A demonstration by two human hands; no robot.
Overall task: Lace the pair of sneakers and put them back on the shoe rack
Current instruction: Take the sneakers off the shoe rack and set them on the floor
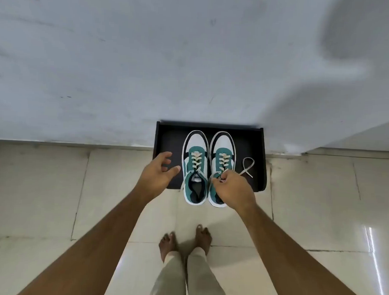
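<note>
Two white, teal and black sneakers stand side by side on the black shoe rack, toes toward the wall, heels hanging over its front edge. The left sneaker is laced with cream laces. My right hand pinches the tongue and lace at the collar of the right sneaker. A loose end of its lace loops out onto the rack to the right. My left hand hovers just left of the left sneaker, fingers spread, holding nothing.
The rack sits low against a grey-white wall. Pale floor tiles spread all around. My bare feet stand on the tiles a short step behind the sneakers. A white ledge juts out at the right.
</note>
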